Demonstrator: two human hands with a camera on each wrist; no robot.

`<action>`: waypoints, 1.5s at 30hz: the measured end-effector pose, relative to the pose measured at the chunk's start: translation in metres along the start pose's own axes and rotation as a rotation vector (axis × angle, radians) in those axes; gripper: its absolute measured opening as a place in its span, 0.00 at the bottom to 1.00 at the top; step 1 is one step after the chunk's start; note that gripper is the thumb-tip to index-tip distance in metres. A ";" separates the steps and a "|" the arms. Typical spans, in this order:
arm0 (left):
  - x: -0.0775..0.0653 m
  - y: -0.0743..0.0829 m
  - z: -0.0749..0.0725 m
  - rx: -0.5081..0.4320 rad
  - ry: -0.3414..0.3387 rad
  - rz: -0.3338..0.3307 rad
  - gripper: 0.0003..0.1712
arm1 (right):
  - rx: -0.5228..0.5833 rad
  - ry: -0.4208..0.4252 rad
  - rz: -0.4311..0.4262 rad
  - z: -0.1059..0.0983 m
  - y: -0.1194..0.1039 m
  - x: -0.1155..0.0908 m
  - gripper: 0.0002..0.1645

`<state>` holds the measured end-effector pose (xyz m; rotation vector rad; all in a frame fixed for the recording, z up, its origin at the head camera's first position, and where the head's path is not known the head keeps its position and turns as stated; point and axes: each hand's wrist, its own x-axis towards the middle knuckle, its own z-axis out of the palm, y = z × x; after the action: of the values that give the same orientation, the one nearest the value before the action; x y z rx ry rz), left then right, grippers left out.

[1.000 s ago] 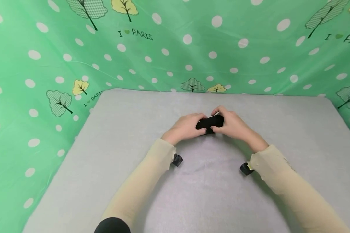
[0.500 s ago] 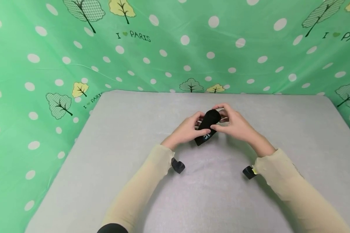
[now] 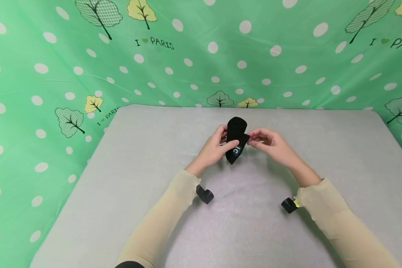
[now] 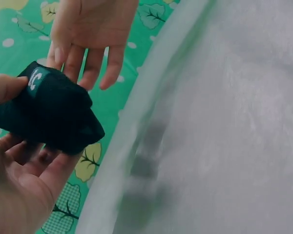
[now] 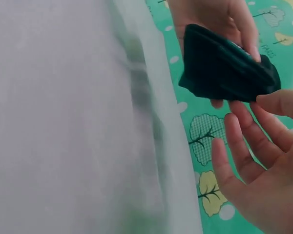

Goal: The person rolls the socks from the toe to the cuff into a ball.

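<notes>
Black folded cloth being held up over the desk

From the left, a green dotted sheet is being shown beyond the desk's edge. Next, a beige left sleeve is being stretched toward the middle, with a small black device being worn at its cuff. By the left hand, the cloth is being clamped along its left side, the thumb being laid across the front near some white lettering and the fingers being kept behind.

In the middle, between both hands, the cloth is being held clear of the desk. Judging by its folds and matt surface, something light, soft and limp is being handled, unlikely to slip or break. The surest hold is probably being offered by the thick folded body; at thin corners, layers could be pulled apart.

To the right, the projecting corner is being pinched by the right hand, thumb against fingertip, the other fingers being left loose. Farthest right, a matching right sleeve is being extended.
</notes>
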<state>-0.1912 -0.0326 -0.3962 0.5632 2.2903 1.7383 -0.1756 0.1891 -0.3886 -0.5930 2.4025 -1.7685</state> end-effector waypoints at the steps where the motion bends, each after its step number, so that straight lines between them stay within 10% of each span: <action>1: 0.000 0.001 0.001 -0.008 -0.004 0.009 0.22 | -0.006 -0.001 0.003 0.001 0.001 0.000 0.13; 9: -0.003 0.005 0.004 -0.061 -0.023 0.031 0.26 | 0.054 0.074 0.015 0.012 -0.004 0.000 0.10; 17: -0.005 0.011 0.004 -0.069 0.063 0.037 0.33 | 0.355 0.167 -0.027 0.020 -0.014 0.000 0.12; 26: -0.011 0.021 0.012 0.123 0.314 0.064 0.22 | 0.049 0.248 -0.138 0.031 -0.025 0.003 0.05; 45: -0.017 0.017 0.013 0.096 0.205 0.040 0.19 | 0.045 0.286 0.024 0.028 -0.023 0.000 0.10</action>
<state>-0.1676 -0.0251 -0.3844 0.4699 2.5298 1.7867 -0.1610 0.1585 -0.3764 -0.3226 2.5253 -2.0125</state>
